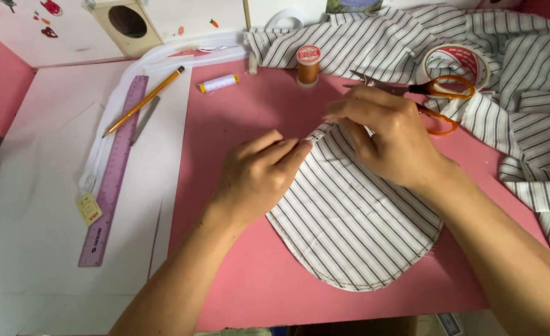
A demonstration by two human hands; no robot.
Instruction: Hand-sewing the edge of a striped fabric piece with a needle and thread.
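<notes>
Far left: white paper (57, 186) covers the table, with a purple ruler (114, 168) lying lengthwise on it, a yellow pencil (144, 101) slanted across the ruler's top end and a white zip (110, 118) running alongside. On the pink mat (250, 274), a white thread spool (219, 83) lies on its side near the top edge; an orange thread spool (308, 64) stands upright just right of it.

Centre: your left hand (256, 177) pinches the top edge of the striped rounded fabric piece (355, 230), thumb and forefinger closed on it. Your right hand (383, 134) pinches the same edge just beside, fingers closed on the cloth. The piece lies flat on the mat, curved end toward you.

Right: orange-handled scissors (436, 93) rest behind your right hand, a tape roll (455, 62) on the loose striped cloth (536, 106).
</notes>
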